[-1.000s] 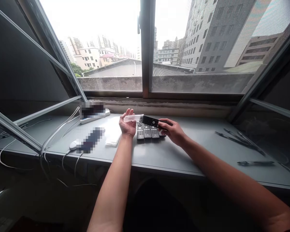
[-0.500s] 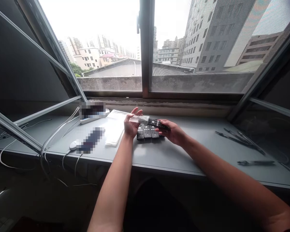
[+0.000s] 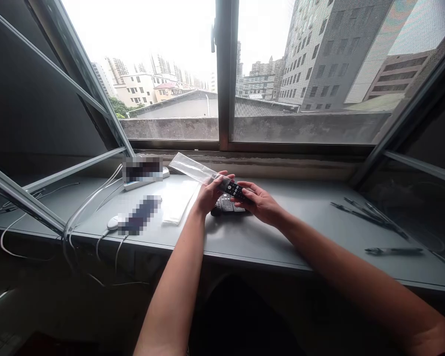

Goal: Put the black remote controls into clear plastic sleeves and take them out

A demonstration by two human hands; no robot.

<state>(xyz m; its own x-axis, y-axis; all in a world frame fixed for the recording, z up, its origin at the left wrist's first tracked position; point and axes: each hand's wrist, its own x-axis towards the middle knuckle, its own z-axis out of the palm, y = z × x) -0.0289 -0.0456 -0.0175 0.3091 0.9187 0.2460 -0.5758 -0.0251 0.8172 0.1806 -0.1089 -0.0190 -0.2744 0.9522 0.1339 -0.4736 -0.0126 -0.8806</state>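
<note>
A black remote control [image 3: 235,190] with pale buttons is held at a slant above the table, its far end inside a clear plastic sleeve [image 3: 191,168]. My right hand [image 3: 261,201] is closed around the near end of the remote. My left hand [image 3: 209,195] is closed on the sleeve where it covers the remote's far end; the rest of the sleeve sticks out up and to the left. Beneath both hands, several more remotes [image 3: 227,203] lie side by side on the table, partly hidden by my fingers.
A stack of clear sleeves [image 3: 176,210] lies left of my left hand on the grey table [image 3: 267,247]. Farther left are a blurred-out dark device [image 3: 139,216], a power strip [image 3: 165,173] and white cables [image 3: 76,212]. Dark pen-like tools [image 3: 393,251] lie at the right. A metal frame stands on both sides.
My left hand has moved slightly right and closed over the sleeve around the remote. The sleeve's free end now stretches up and left, and the remote tilts more.
</note>
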